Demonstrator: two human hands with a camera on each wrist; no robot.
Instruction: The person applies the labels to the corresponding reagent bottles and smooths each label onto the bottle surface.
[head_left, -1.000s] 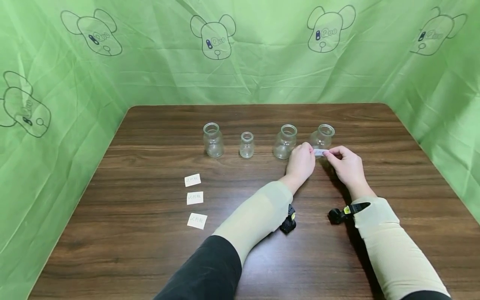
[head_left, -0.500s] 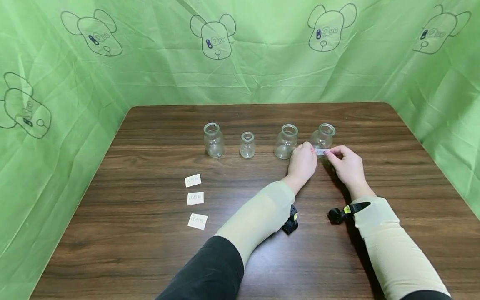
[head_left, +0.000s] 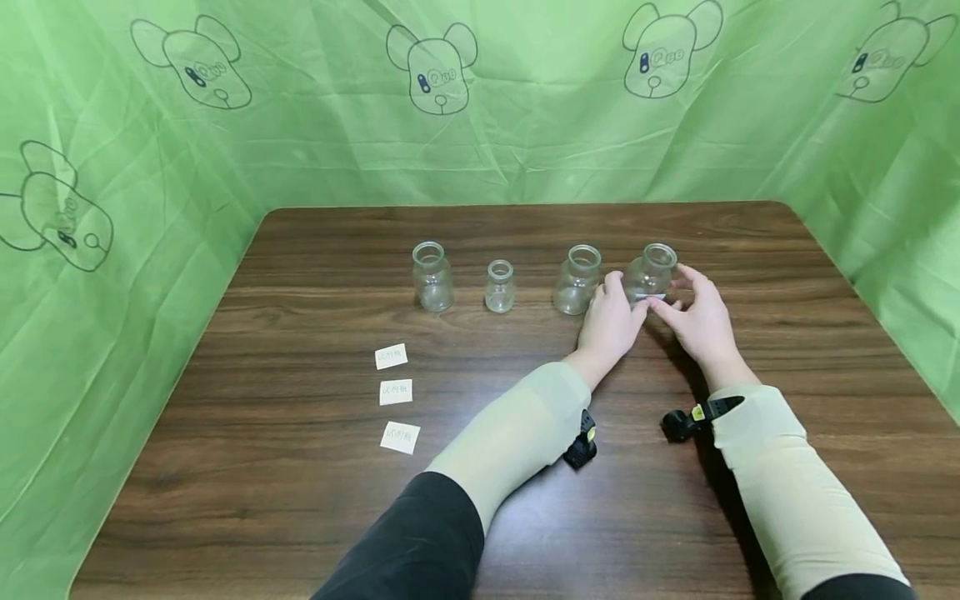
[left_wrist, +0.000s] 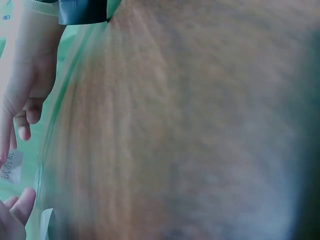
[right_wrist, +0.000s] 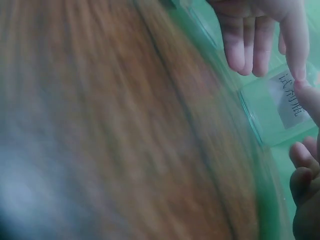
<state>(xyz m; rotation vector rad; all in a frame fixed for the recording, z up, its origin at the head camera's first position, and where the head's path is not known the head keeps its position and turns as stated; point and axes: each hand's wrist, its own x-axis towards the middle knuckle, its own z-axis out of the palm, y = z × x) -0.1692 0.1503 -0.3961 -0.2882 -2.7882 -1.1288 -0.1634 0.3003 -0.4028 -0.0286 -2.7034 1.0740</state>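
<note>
- Two bare hands meet at a wide-mouthed clear glass jar [head_left: 649, 273], the rightmost of a row of four on a brown wood-grain table [head_left: 262, 375].
- A small white rectangular paper label [right_wrist: 287, 102] bearing dark handwritten characters lies against the jar's lower front, facing the person.
- The left hand [head_left: 609, 323] is at the jar's left; its thumb touches the label, and its other fingers extend loosely rather than clamping the glass.
- The right hand [head_left: 703, 323] is at the jar's right, thumb also on the label, the other fingers spread and gently bent; whether they touch the glass, I cannot tell.
- The two thumb tips are close together at the label.
- Leftward along the row stand a second wide-mouthed jar [head_left: 576, 283], just beside the left hand, a smaller clear glass bottle [head_left: 499, 292], and a third wide-mouthed jar [head_left: 433, 285].
- Nearer the person, left of the arms, three white handwritten paper slips [head_left: 396, 392] form a column.
- Green cloth [head_left: 315, 158] printed with cartoon animal heads surrounds the table.
</note>
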